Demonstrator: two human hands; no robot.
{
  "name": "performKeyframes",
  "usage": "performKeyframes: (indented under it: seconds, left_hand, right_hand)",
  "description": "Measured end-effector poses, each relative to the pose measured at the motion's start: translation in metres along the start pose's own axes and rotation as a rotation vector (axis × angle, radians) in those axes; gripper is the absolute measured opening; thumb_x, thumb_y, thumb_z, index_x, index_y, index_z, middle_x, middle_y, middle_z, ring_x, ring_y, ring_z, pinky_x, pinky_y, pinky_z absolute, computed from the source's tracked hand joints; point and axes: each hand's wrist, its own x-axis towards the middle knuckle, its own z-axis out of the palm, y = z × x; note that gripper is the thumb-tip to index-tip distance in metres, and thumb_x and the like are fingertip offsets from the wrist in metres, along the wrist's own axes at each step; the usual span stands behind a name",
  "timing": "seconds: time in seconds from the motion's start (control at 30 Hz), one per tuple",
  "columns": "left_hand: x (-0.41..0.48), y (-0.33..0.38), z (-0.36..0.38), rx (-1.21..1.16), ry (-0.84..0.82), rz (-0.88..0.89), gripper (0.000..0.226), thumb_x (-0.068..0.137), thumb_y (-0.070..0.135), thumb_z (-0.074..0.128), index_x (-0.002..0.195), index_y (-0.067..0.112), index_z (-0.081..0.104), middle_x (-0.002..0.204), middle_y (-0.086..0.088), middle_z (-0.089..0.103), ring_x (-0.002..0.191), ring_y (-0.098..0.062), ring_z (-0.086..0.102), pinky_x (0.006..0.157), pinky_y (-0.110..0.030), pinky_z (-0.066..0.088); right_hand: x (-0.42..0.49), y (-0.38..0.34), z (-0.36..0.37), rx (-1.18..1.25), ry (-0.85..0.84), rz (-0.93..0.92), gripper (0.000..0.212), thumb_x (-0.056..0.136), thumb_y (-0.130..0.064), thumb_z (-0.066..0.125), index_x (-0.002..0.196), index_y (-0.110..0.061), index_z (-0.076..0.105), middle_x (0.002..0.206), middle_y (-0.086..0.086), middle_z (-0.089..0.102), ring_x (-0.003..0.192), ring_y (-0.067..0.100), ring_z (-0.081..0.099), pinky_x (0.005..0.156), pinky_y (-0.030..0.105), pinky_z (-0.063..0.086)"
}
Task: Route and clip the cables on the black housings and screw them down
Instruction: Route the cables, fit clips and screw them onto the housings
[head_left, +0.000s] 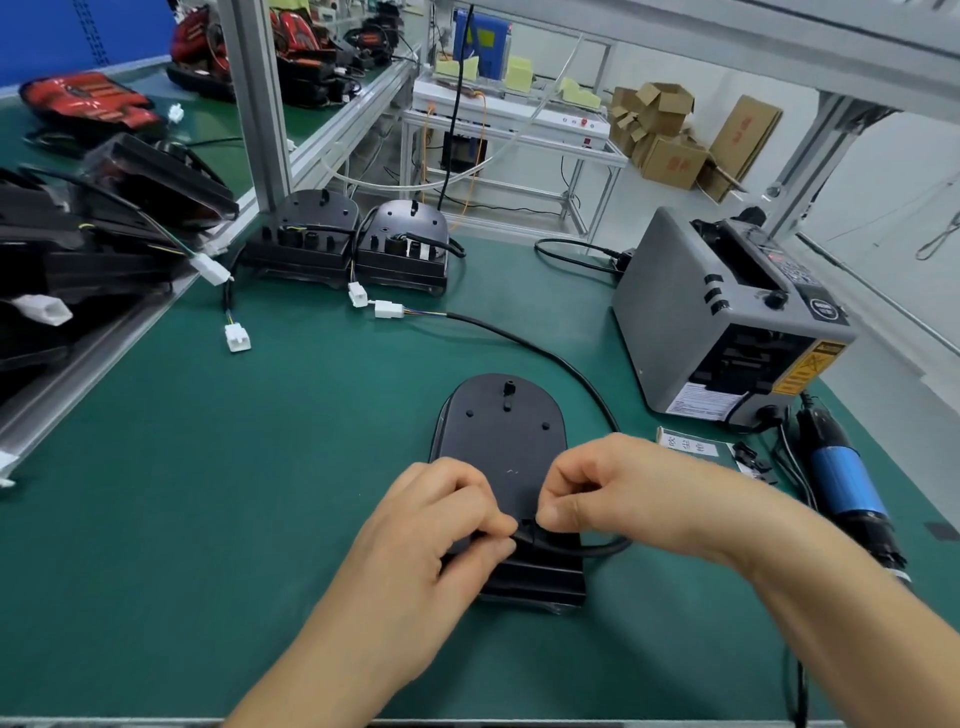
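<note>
At the near edge of the mat (208, 493), dead centre: black housing (504, 441) lying flat, rounded end pointing away. Both hands are on its near end. L hand (436, 530): fingers curled, thumb + forefinger pinching the cable (545, 358) right where it meets the housing. R hand (613, 483): curled too, thumb and forefinger nipping the same cable just beside the L fingertips, other fingers tucked in. Cable comes out under the R palm, bends round the housing's right side, then arcs back across the mat to a white plug (388, 309) w/ coloured wires showing. Behind the plug, by the frame post (260, 104): 2nd housing (306, 239) and 3rd housing (405, 244) side by side, each w/ its own white connector on the mat. Far right: grey tape machine (717, 322), and a blue driver (847, 478) lying near its front corner. Can't tell if the cable is seated in a clip; fingers cover that spot.
</note>
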Motion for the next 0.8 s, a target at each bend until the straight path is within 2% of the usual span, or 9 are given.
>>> performKeyframes:
  seconds: [0.2, 0.3, 0.37, 0.5, 0.8]
  left_hand:
    - [-0.001, 0.000, 0.000, -0.008, 0.002, -0.001, 0.002, 0.080, 0.025, 0.064, 0.079, 0.027, 0.064, 0.093, 0.019, 0.054, 0.091, -0.007, 0.049, 0.076, -0.011, 0.036]
    - [-0.001, -0.001, 0.000, -0.006, 0.004, -0.001, 0.002, 0.080, 0.025, 0.064, 0.079, 0.027, 0.064, 0.093, 0.019, 0.054, 0.092, -0.007, 0.049, 0.076, -0.012, 0.037]
    - [-0.001, -0.001, 0.000, -0.009, 0.009, -0.002, 0.003, 0.080, 0.025, 0.064, 0.080, 0.029, 0.063, 0.093, 0.019, 0.054, 0.093, -0.007, 0.049, 0.076, -0.013, 0.037]
    - [-0.001, -0.001, 0.001, -0.006, 0.007, -0.001, 0.005, 0.081, 0.025, 0.064, 0.081, 0.030, 0.062, 0.094, 0.019, 0.054, 0.094, -0.007, 0.049, 0.078, -0.012, 0.036]
    - [0.000, -0.001, 0.001, -0.014, 0.008, -0.003, 0.006, 0.081, 0.026, 0.063, 0.084, 0.031, 0.061, 0.093, 0.019, 0.054, 0.095, -0.007, 0.049, 0.077, -0.013, 0.036]
  right_hand:
    - [0.014, -0.011, -0.014, -0.180, -0.146, -0.019, 0.009, 0.084, -0.033, 0.067, 0.082, -0.025, 0.067, 0.071, -0.018, 0.061, 0.067, -0.004, 0.052, 0.069, 0.016, 0.044]
    - [0.020, -0.016, -0.019, -0.236, -0.219, -0.020, 0.010, 0.084, -0.036, 0.066, 0.076, -0.030, 0.064, 0.067, -0.023, 0.061, 0.062, -0.005, 0.052, 0.061, 0.008, 0.042]
    - [0.024, -0.019, -0.022, -0.255, -0.267, -0.021, 0.013, 0.085, -0.036, 0.066, 0.073, -0.031, 0.063, 0.061, -0.025, 0.059, 0.057, -0.005, 0.050, 0.057, 0.007, 0.041]
    - [0.030, -0.021, -0.026, -0.198, -0.347, -0.023, 0.017, 0.086, -0.028, 0.067, 0.070, -0.029, 0.062, 0.059, -0.022, 0.059, 0.052, -0.011, 0.051, 0.055, 0.005, 0.040]
    - [0.033, -0.027, -0.027, -0.274, -0.381, -0.027, 0.013, 0.086, -0.031, 0.066, 0.074, -0.029, 0.062, 0.062, -0.020, 0.058, 0.052, -0.008, 0.049, 0.057, 0.006, 0.041]
